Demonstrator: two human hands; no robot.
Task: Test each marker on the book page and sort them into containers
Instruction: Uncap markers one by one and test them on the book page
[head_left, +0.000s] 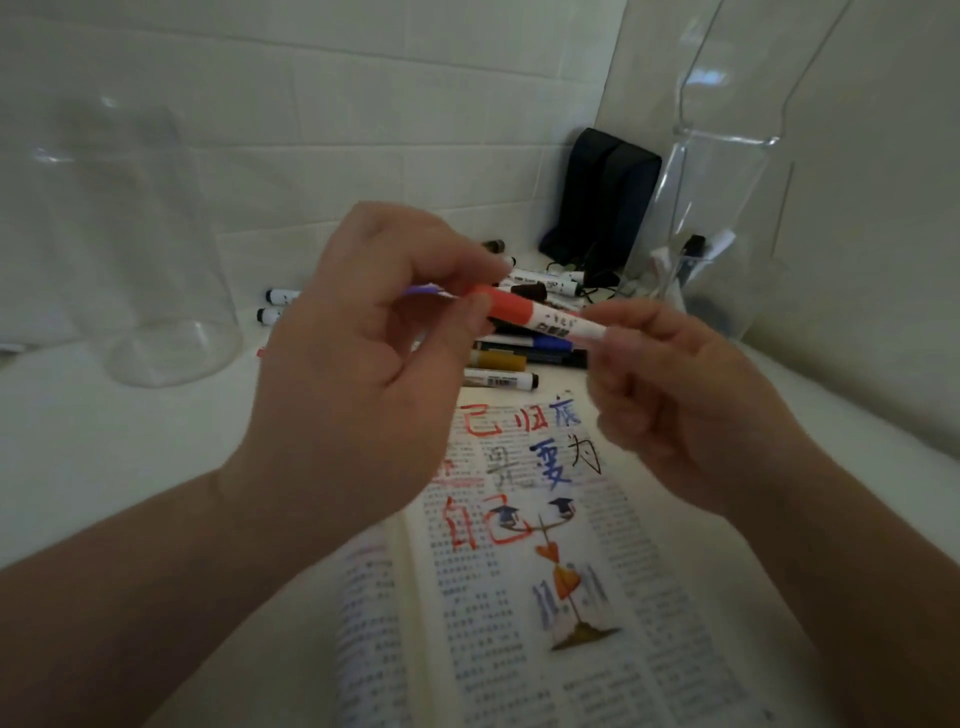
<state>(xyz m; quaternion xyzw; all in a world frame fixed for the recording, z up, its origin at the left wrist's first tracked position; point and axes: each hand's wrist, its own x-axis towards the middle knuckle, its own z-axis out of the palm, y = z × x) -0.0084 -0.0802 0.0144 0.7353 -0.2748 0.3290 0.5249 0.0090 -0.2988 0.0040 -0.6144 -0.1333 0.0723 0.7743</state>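
A: What lies nearest?

B: An open book (519, 597), flat on the white surface (104, 467). Large red, blue and black characters are written across the top of its right page, above a small printed picture.

A: And the hands?

B: Both hang over the upper part of the book. The left hand (358, 374) has its fingers (467, 267) curled, and thumb and fingertips pinch the red cap end of a red marker (540, 314). The right hand (691, 415) has its fingers (628, 325) closed on the white tail end of the same barrel.

A: How does the marker lie between them?

B: It lies nearly level, off the surface and bridging the two hands. The cap is at the left, and the white labelled barrel slopes slightly down to the right. The middle of the barrel is bare between the two grips. I cannot tell whether the cap is fully seated. A purple sliver shows behind the left fingers, but it is too blurred to name.

A: What is beyond them?

B: A pile of markers (524, 358) lies just past the top edge of the book. Two black-capped markers (278, 304) lie apart to the left, partly hidden by the left hand.

A: And farthest back?

B: A clear container (156, 291) stands at the left. A taller clear container (727, 218) stands at the right, with a few blurred things at its bottom. Between them, a dark pouch (602, 202) stands in the corner by the tiled wall (311, 104).
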